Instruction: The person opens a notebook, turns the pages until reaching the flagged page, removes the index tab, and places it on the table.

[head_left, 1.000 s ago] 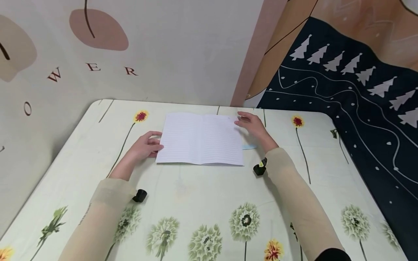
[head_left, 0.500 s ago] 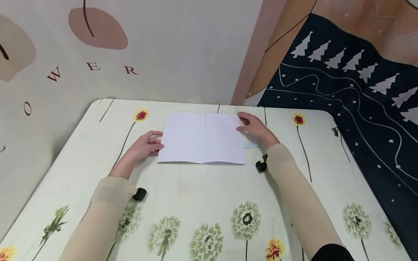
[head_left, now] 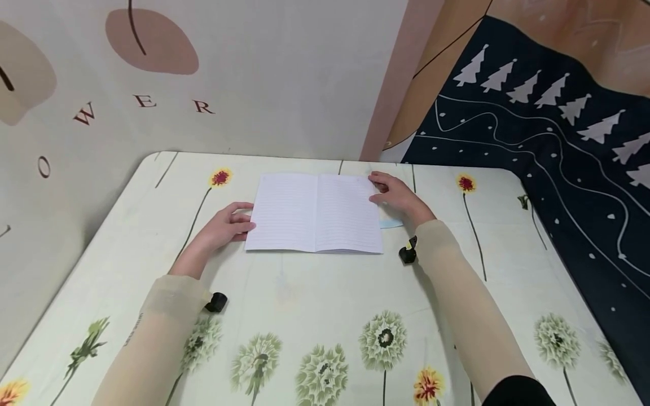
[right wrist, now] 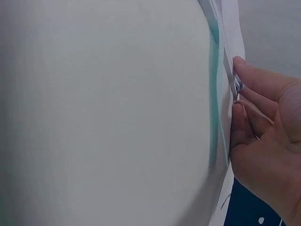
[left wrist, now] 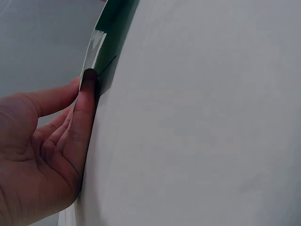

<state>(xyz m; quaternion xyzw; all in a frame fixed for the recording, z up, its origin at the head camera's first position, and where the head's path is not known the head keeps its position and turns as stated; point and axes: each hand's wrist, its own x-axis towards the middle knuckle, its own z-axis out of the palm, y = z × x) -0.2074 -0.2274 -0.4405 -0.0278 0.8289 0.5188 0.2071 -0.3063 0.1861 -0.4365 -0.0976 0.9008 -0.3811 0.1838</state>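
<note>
A notebook (head_left: pixel 284 211) lies spread open, its lined white pages facing up and the fold running down the middle. At its left edge, my left hand (head_left: pixel 225 225) holds the cover and pages between thumb and fingers; the left wrist view shows the dark green underside of the cover (left wrist: pixel 106 61) there. My right hand (head_left: pixel 398 197) pinches the upper part of the right edge. Its thumb (right wrist: pixel 263 80) is on the page side, with slightly fanned page edges by the fingertips. A pale blue cover edge (head_left: pixel 391 224) sticks out beyond the right page.
The notebook is on a table with a white flower-print cloth (head_left: pixel 304 299). A pale wall (head_left: pixel 284 84) rises directly behind the table, and a dark blue tree-patterned cloth (head_left: pixel 508 129) hangs at the right. Small black devices (head_left: pixel 217 303) sit at both wrists.
My right hand has shifted slightly right with the right page edge, and the page's upper right corner looks flatter. The left hand keeps its hold at the left edge.
</note>
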